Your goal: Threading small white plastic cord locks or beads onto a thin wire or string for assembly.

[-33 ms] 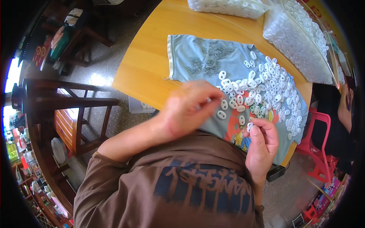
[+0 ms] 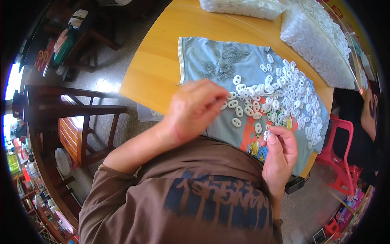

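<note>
Lots of small white oval pieces with two holes (image 2: 292, 81) lie heaped and scattered on a light blue cloth (image 2: 195, 53). Between the thumb and fingers of my right hand (image 2: 280, 154), near the cloth's front edge, one small white piece (image 2: 267, 135) is pinched. My left hand (image 2: 195, 107) hovers over the cloth's left part, fingers bent and smeared by motion. Its fingertips are beside a few loose white pieces (image 2: 232, 104); whether it holds anything is unclear. Beyond it rests a pile of thin metal pins or clips (image 2: 225, 63), too fine to make out.
Clear bins full of white pieces stand on the wooden table (image 2: 150, 61) at the back (image 2: 243, 10) and right (image 2: 317, 49). A dark wooden chair (image 2: 81, 118) is at left, a red plastic chair (image 2: 341, 146) at right. Another person's arm (image 2: 369, 116) shows at far right.
My left hand has shifted slightly left and up, uncovering a couple of white pieces by its fingertips. My right hand stays in place with its white piece.
</note>
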A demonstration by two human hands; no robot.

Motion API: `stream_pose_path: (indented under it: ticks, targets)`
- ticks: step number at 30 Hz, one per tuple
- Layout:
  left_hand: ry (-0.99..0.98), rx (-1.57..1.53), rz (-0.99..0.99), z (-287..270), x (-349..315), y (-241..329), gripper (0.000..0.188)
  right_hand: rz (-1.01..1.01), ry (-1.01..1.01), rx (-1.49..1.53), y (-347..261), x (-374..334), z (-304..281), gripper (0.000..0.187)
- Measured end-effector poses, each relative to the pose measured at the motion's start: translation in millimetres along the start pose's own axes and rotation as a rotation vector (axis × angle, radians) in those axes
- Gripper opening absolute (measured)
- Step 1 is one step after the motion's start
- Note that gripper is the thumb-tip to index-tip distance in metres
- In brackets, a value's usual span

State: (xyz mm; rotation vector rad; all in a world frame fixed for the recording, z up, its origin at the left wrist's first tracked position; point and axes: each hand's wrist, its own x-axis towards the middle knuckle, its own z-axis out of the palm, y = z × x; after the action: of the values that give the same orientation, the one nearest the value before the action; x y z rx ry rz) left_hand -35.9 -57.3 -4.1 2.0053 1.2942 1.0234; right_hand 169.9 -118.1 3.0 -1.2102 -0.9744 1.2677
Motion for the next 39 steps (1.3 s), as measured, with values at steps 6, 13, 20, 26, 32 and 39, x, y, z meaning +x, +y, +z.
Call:
stream_pose_path:
  ticks: [6, 13, 20, 26, 32, 39]
  targets:
    - [0.058, 0.337, 0.125, -7.5, 2.0, -30.9, 0.008, 0.044, -0.054, 0.023, -4.0, 0.5, 7.1, 0.014]
    - [-0.018, 0.396, 0.17, -8.0, 8.8, -30.3, 0.008, 0.026, -0.049, 0.012, -1.5, 0.6, 5.4, 0.015]
    - [-0.05, 0.489, 0.264, -4.4, 16.5, -26.2, 0.005, 0.022, -0.068, 0.028, -4.1, -0.9, 5.3, 0.015]
    - [-0.063, 0.55, 0.23, 0.2, 23.1, -27.5, 0.009, -0.033, -0.141, 0.069, -12.8, -2.6, 5.7, 0.014]
    - [0.011, 0.33, 0.04, -2.6, 20.3, -22.5, 0.004, -0.09, -0.182, 0.096, -12.0, -1.8, 5.9, 0.015]
    - [-0.227, -0.36, -0.151, -8.2, 14.2, 17.6, 0.004, -0.034, -0.171, 0.119, -13.3, -0.4, 7.7, 0.015]
